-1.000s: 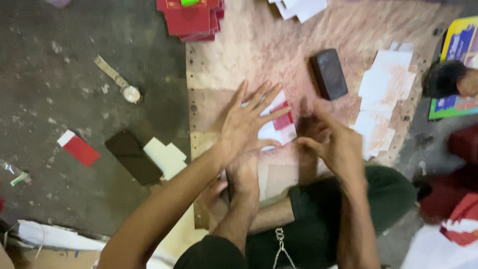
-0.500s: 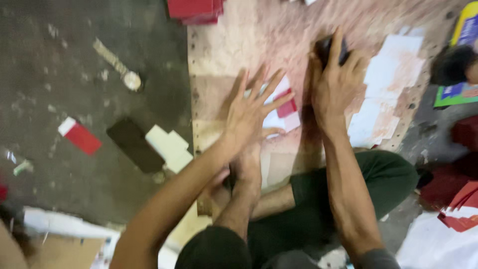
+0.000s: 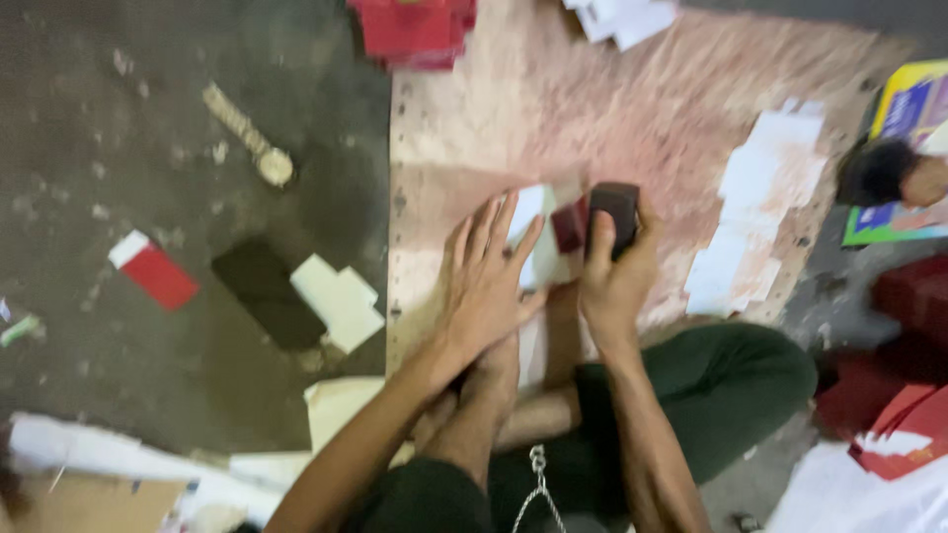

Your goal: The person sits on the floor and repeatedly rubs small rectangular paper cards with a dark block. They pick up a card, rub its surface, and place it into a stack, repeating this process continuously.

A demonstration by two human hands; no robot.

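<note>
The left hand (image 3: 486, 286) is laid flat, palm down, on a white and red paper piece (image 3: 541, 235) that rests on the pale wooden board (image 3: 464, 128) set on the floor; its fingers (image 3: 484, 229) are released and spread, grasping nothing. The right hand (image 3: 614, 278) is closed round a small dark block (image 3: 614, 212), held upright just beside the paper piece, with the fingers clenched on its sides. The frame is blurred, so the finer detail of the block cannot be told. A row of white paper pieces (image 3: 758, 217) is seen on the board to the right of the hands, near its edge. A stack of red cards (image 3: 413, 30) lies at the board's far edge. On the grey floor (image 3: 118, 158) to the left, well apart from the hands, a flat dark rectangle (image 3: 265, 293) touches a white cut card (image 3: 341, 301), and a red and white card (image 3: 153, 268) lies farther left.
</note>
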